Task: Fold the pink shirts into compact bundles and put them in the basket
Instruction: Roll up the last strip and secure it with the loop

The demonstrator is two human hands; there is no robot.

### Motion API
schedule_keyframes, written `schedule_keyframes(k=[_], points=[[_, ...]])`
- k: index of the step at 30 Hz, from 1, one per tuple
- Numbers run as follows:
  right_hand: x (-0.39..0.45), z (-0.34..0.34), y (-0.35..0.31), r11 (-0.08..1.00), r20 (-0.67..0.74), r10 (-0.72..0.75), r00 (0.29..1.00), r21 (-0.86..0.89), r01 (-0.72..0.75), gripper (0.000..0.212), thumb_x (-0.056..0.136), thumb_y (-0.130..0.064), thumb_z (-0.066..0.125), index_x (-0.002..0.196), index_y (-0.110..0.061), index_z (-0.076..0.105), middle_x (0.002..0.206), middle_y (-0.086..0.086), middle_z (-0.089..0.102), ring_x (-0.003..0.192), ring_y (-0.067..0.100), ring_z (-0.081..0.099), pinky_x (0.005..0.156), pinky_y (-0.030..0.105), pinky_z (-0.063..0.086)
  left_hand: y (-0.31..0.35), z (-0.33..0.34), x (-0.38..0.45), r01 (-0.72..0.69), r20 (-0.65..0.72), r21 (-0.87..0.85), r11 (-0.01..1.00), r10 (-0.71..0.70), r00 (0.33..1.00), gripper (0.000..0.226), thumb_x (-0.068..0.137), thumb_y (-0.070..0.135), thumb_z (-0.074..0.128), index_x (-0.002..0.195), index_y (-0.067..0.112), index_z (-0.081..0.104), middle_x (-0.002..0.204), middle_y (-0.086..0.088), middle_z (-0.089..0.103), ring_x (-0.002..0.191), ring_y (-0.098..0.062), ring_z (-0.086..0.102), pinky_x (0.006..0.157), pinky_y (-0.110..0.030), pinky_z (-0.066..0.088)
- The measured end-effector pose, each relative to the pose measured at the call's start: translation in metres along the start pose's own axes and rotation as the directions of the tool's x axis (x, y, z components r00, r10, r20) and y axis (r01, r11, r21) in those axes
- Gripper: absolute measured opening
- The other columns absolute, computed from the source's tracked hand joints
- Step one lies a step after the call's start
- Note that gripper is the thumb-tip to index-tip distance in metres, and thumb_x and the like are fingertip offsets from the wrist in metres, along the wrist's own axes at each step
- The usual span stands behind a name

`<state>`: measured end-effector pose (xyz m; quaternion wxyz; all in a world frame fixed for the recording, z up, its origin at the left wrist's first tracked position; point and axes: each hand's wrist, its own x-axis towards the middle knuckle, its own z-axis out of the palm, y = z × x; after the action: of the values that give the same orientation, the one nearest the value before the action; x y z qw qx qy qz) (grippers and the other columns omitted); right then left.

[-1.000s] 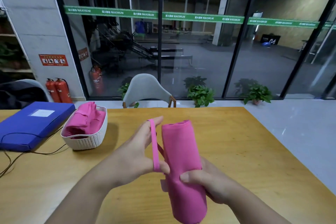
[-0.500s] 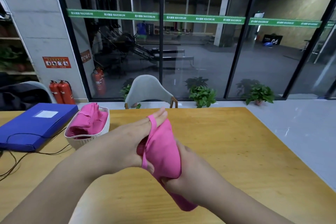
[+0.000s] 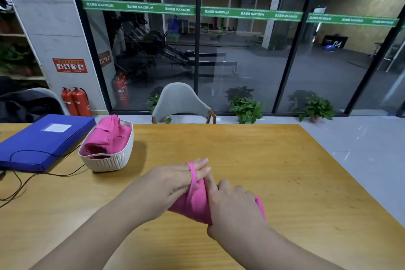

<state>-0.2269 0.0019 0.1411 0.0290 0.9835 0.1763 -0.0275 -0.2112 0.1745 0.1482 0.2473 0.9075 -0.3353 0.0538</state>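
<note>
A rolled pink shirt point(image 3: 192, 204) lies between my two hands, low over the wooden table point(image 3: 274, 160). My left hand point(image 3: 173, 182) has its fingers slid under a pink hem band that stretches over them. My right hand point(image 3: 232, 204) wraps round the roll from the right and hides most of it. A white woven basket point(image 3: 109, 161) stands at the left of the table, holding folded pink shirts point(image 3: 107, 138).
A blue folder point(image 3: 41, 138) lies at the far left, with thin black cables point(image 3: 32, 180) trailing over the table beside it. A grey chair point(image 3: 182, 101) stands behind the far edge. Past it are a glass wall, potted plants and red fire extinguishers.
The roll stood upright and mostly visible a second ago. Both hands have since lowered it towards the table and tipped it, and my right hand now covers more of it.
</note>
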Motion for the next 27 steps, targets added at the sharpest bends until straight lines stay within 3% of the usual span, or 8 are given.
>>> schedule_keyframes(k=[4,6,9,12,17,20,23,27], points=[[0.004,0.009,-0.004,0.970,-0.239,-0.237,0.942,-0.107,0.217,0.071,0.039,-0.034,0.089,0.105,-0.017,0.067,0.077,0.005,0.062,0.065,0.028,0.060,0.055,0.035,0.042,-0.005,0.001,0.013,0.053,0.223,0.025,0.998,-0.057,0.973,0.040,0.102,0.022,0.038,0.138,0.040,0.039,0.138,0.041,0.016,0.125,0.031,0.006,0.115,-0.015,-0.003],[0.006,0.015,-0.006,0.942,-0.225,-0.332,0.916,-0.124,0.311,0.060,0.012,-0.041,0.084,0.066,-0.022,0.067,0.055,-0.001,0.057,0.046,0.021,0.055,0.044,0.029,0.043,-0.007,0.000,0.021,0.066,0.309,-0.003,0.998,-0.062,0.949,0.039,0.102,0.017,0.040,0.137,0.031,0.047,0.137,0.037,0.023,0.121,0.034,0.010,0.112,-0.012,-0.001],[0.006,0.023,-0.003,0.946,-0.169,-0.317,0.933,0.012,0.324,0.083,0.015,-0.050,0.080,0.089,-0.019,0.057,0.070,-0.002,0.059,0.054,0.021,0.057,0.048,0.029,0.042,-0.014,-0.011,0.023,0.272,0.349,-0.238,0.933,-0.179,0.920,0.024,0.098,0.015,0.050,0.112,0.011,0.069,0.131,0.017,0.055,0.117,0.019,0.044,0.107,-0.012,0.032],[0.010,0.018,0.003,0.928,-0.084,-0.331,0.940,0.152,0.341,0.067,0.061,-0.035,0.075,0.119,-0.017,0.047,0.110,0.004,0.056,0.092,0.030,0.056,0.069,0.032,0.036,-0.011,-0.013,0.023,0.292,0.377,-0.146,0.945,-0.219,0.900,0.034,0.087,0.024,0.049,0.072,-0.004,0.059,0.092,0.009,0.070,0.092,0.008,0.060,0.094,-0.034,0.048],[0.028,0.020,0.014,0.837,0.070,-0.219,0.973,0.526,0.150,0.040,0.068,-0.034,0.076,0.101,-0.022,0.055,0.080,-0.007,0.055,0.072,0.017,0.053,0.053,0.022,0.038,0.000,0.003,0.035,-0.050,0.261,0.301,0.952,-0.032,0.965,0.025,0.078,0.031,0.033,0.075,0.022,0.056,0.090,0.016,0.065,0.108,0.002,0.038,0.112,-0.029,0.014],[0.038,0.019,0.021,0.762,0.088,-0.280,0.956,0.625,0.166,0.032,0.074,-0.032,0.077,0.101,-0.023,0.062,0.090,-0.009,0.060,0.088,0.016,0.059,0.073,0.027,0.051,-0.006,0.024,0.037,-0.133,0.065,0.389,0.912,0.117,0.991,0.035,0.090,0.041,0.037,0.094,0.033,0.071,0.093,0.027,0.066,0.108,0.000,0.039,0.111,-0.042,0.016],[0.048,0.017,0.024,0.699,0.058,-0.342,0.938,0.683,0.213,0.028,0.082,-0.025,0.073,0.106,-0.015,0.065,0.089,-0.012,0.055,0.095,0.011,0.055,0.080,0.021,0.046,-0.012,0.046,0.037,-0.146,-0.192,0.299,0.943,0.210,0.959,0.029,0.088,0.038,0.045,0.088,0.037,0.074,0.087,0.027,0.068,0.102,-0.002,0.045,0.101,-0.036,0.023],[0.064,0.020,0.031,0.494,0.049,-0.225,0.973,0.867,0.070,0.029,0.071,-0.032,0.078,0.095,-0.022,0.066,0.094,0.001,0.071,0.087,0.012,0.064,0.083,0.035,0.052,-0.022,0.051,0.028,0.151,-0.548,-0.012,0.989,-0.133,0.826,0.014,0.075,0.040,0.052,0.089,0.038,0.052,0.107,0.025,0.043,0.109,0.000,0.038,0.095,-0.033,0.025]])
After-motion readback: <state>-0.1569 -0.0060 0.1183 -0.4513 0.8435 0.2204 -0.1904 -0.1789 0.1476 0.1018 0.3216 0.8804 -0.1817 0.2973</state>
